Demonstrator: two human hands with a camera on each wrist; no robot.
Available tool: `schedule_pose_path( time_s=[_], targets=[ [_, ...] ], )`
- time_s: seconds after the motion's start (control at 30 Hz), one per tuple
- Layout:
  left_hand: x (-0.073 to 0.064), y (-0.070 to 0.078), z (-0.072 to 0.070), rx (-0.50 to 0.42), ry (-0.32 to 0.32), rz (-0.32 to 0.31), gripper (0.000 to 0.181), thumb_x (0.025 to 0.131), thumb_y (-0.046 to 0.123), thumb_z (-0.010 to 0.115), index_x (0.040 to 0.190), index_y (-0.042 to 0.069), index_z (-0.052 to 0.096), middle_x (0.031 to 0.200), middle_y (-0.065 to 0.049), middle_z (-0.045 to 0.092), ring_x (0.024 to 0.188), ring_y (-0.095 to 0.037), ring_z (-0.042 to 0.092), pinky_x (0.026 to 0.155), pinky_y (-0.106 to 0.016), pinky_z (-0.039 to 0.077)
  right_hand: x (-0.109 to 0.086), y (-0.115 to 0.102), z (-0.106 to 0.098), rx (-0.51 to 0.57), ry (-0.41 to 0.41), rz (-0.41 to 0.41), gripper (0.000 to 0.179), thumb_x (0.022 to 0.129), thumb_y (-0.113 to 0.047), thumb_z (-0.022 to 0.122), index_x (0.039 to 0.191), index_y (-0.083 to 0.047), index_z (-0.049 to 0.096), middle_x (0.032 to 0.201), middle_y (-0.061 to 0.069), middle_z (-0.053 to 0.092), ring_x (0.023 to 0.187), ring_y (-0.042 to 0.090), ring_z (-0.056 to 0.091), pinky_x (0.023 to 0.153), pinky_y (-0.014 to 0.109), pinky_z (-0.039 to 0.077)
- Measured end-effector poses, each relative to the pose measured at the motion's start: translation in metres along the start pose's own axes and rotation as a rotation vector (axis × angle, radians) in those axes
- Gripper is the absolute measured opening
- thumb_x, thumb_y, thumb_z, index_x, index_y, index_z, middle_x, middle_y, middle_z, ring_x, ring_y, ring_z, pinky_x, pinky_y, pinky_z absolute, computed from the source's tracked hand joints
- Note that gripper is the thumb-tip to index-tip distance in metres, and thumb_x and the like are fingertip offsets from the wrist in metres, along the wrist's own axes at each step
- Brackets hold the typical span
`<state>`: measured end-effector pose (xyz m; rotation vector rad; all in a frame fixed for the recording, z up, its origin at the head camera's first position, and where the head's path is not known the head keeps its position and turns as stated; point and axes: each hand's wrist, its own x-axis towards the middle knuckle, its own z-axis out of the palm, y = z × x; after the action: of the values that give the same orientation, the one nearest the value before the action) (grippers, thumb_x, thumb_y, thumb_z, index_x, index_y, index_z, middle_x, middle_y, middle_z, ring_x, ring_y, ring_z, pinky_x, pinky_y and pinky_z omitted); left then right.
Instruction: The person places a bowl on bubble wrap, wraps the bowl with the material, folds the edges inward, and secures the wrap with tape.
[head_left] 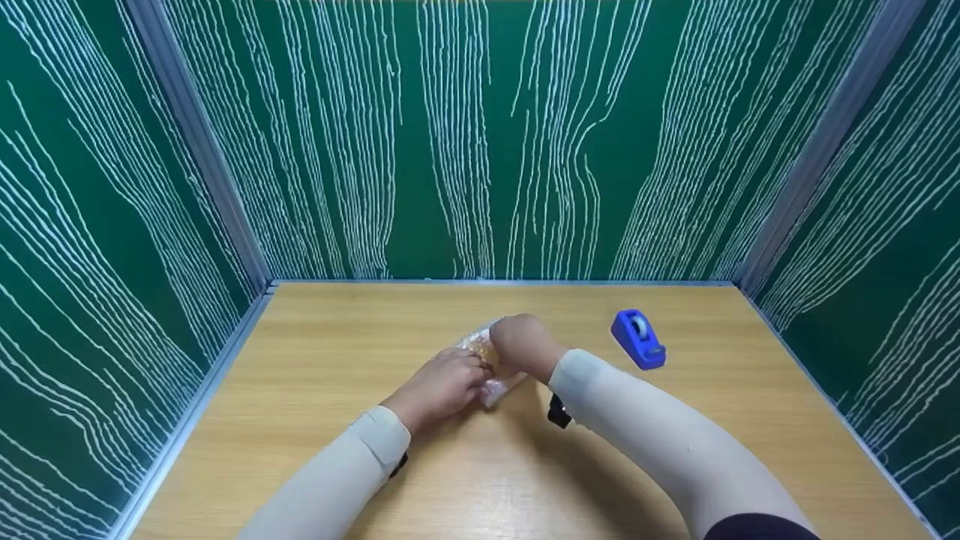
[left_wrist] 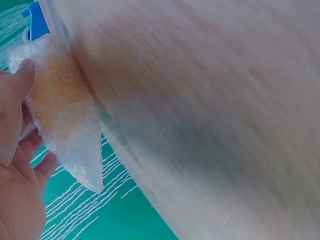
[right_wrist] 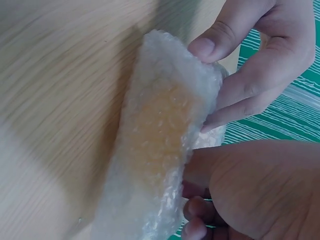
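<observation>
A clear bubble-wrap bundle point(head_left: 495, 391) with something orange showing through lies between the two hands; the wrap blurs what is inside. My left hand point(head_left: 448, 384) pinches one edge of it, thumb on the near face and fingers behind, as the left wrist view shows of the bundle point(left_wrist: 65, 105). On the bundle's far right side in the head view is my right hand point(head_left: 525, 346). In the right wrist view this hand point(right_wrist: 250, 190) has curled fingers at the edge of the wrapped bundle point(right_wrist: 155, 135), part of them hidden behind it.
A blue tape dispenser point(head_left: 639, 340) with a roll in it stands on the wooden table point(head_left: 322, 322), to the right of the hands. Green walls point(head_left: 510, 150) with white wavy lines enclose the table at the back and sides.
</observation>
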<state>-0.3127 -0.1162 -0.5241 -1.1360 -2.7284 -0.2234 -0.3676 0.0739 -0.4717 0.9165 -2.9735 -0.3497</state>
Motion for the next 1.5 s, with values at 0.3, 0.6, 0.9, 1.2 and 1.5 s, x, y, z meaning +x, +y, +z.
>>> schedule_pose_path(
  time_s=[0.3,0.6,0.9,1.2,1.5],
  targets=[
    [-0.001,0.0,0.0,-0.038,-0.029,-0.032,0.029,0.115,0.032,0.068,0.136,0.018,0.082,0.136,0.002,0.081,0.133,-0.019,0.072,0.127,-0.041,0.052,-0.001,0.01,0.006,0.016,0.086,0.057,0.029,0.097,-0.022,0.086,0.113,0.0,0.075,0.096,0.015,0.077,0.083,0.029,0.072,0.081,0.044,0.069],
    [-0.001,0.001,-0.003,-0.08,-0.059,-0.062,0.034,0.116,0.036,0.067,0.141,0.019,0.081,0.145,0.002,0.079,0.141,-0.019,0.07,0.132,-0.043,0.047,-0.003,0.023,0.011,0.2,0.043,0.147,0.083,0.098,-0.026,0.085,0.168,0.001,0.048,0.137,0.027,0.076,0.121,0.046,0.076,0.104,0.055,0.067],
    [0.001,0.002,-0.005,-0.056,-0.084,-0.084,0.033,0.115,0.029,0.068,0.144,0.016,0.079,0.151,0.001,0.076,0.149,-0.02,0.066,0.137,-0.046,0.041,-0.004,0.03,0.019,0.357,0.022,0.185,0.075,0.099,-0.019,0.082,0.165,-0.001,0.051,0.139,0.025,0.078,0.116,0.043,0.08,0.104,0.057,0.066],
    [0.0,0.004,-0.007,-0.075,-0.109,-0.114,0.036,0.116,0.03,0.066,0.149,0.018,0.076,0.158,0.001,0.072,0.155,-0.021,0.061,0.14,-0.048,0.037,-0.005,0.029,0.019,0.42,0.005,0.243,0.078,0.102,-0.019,0.08,0.171,-0.006,0.046,0.149,0.023,0.074,0.127,0.043,0.077,0.114,0.057,0.062],
    [0.0,0.003,-0.006,-0.081,-0.093,-0.099,0.035,0.117,0.027,0.065,0.148,0.016,0.076,0.157,-0.001,0.073,0.154,-0.021,0.061,0.14,-0.046,0.037,-0.006,0.027,0.021,0.435,0.023,0.249,0.066,0.102,-0.015,0.077,0.163,-0.009,0.052,0.137,0.022,0.079,0.117,0.041,0.079,0.107,0.056,0.066]
  ],
)
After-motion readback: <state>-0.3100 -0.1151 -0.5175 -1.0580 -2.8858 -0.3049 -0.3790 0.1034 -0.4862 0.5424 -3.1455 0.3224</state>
